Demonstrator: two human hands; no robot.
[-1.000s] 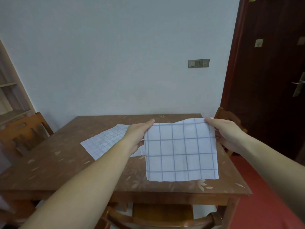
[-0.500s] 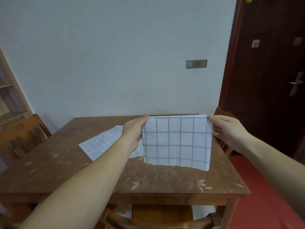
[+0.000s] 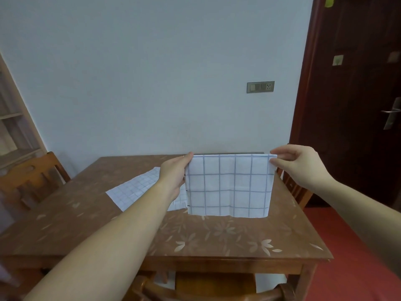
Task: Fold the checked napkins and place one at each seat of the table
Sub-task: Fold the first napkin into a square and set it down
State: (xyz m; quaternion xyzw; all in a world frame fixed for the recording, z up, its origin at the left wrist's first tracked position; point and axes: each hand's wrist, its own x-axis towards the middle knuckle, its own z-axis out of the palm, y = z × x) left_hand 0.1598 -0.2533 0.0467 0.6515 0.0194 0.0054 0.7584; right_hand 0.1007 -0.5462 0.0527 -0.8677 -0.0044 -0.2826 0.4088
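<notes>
Entry: fold step in progress, judged early in the task.

The large-check napkin (image 3: 230, 185) is being held up over the far right part of the table (image 3: 86, 224), hanging as a flat sheet with its top edge level. Its top left corner is being pinched by the left hand (image 3: 173, 177), whose thumb is out of sight behind the cloth. Its top right corner is being pinched between thumb and fingertips of the right hand (image 3: 297, 166).

The top edge is being drawn taut between the two grips, probably so that the cloth hangs straight and the corners can be matched for a fold. Whether the lower edge is touching the table top cannot be told.

A second, finer-checked napkin (image 3: 134, 192) is lying flat on the table, partly hidden behind the left hand, presumably being left in waiting.

Chairs are being noted at the left (image 3: 32, 174), right (image 3: 295, 190) and near (image 3: 214, 287) sides. No folded napkin is seen set at a seat, so placement is judged not yet begun.
</notes>
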